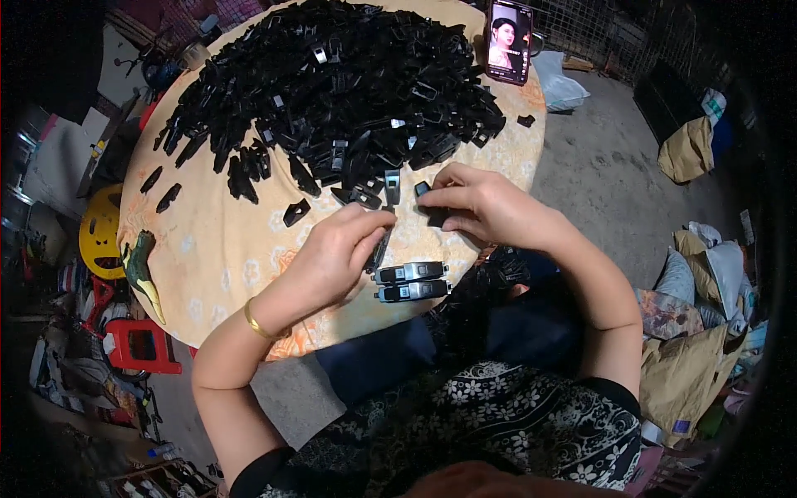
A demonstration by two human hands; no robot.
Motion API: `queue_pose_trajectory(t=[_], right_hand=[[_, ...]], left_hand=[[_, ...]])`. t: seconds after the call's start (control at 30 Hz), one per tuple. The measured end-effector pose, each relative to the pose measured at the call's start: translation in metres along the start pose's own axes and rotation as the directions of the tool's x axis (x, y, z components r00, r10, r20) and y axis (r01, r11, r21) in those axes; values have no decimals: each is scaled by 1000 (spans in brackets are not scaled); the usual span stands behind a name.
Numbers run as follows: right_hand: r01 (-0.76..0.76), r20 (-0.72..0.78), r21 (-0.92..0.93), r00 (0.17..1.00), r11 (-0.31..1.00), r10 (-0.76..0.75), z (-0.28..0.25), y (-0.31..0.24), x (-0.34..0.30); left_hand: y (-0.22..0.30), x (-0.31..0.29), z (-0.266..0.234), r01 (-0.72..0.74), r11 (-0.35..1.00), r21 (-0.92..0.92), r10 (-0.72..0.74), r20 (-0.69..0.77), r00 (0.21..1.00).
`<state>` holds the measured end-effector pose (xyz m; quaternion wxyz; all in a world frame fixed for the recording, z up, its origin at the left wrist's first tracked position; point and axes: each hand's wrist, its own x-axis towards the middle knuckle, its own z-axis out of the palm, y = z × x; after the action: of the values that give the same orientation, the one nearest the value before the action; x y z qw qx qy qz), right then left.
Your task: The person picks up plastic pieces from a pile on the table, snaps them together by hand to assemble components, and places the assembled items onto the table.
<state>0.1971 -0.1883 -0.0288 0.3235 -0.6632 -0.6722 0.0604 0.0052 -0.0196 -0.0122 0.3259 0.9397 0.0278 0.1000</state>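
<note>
Both hands, left hand (336, 253) and right hand (481, 203), are pinching small black plastic clips (388, 189) just below the big clip pile (332, 91), pieces seeming light, stiff, slippery, best gripped at their sides.

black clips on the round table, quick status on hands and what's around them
Left hand pinching a black clip piece. Right hand gripping another black piece. Two assembled clips lie side by side just below the hands. Big clip pile beyond, phone at far edge.
</note>
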Motion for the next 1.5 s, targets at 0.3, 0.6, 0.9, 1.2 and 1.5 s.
queue_pose_trajectory(t=[0.3,0.6,0.9,1.2,1.5], right_hand=[[11,38,-206,999,978,-3,0,-1,1],[-16,-97,-219,995,976,-5,-1,-1,4],[105,21,-182,994,978,-103,2,-17,9],[132,59,29,989,991,-133,16,-21,9],[-116,-291,-362,957,925,6,10,-1,8]], left_hand=[[-3,-2,-13,-93,978,189,89,29,996],[-12,1,3,-72,988,139,83,-75,994],[-14,0,7,15,996,84,-6,-107,994],[-18,8,12,-224,974,37,225,-32,974],[-130,0,-98,654,580,486,-356,-571,740]])
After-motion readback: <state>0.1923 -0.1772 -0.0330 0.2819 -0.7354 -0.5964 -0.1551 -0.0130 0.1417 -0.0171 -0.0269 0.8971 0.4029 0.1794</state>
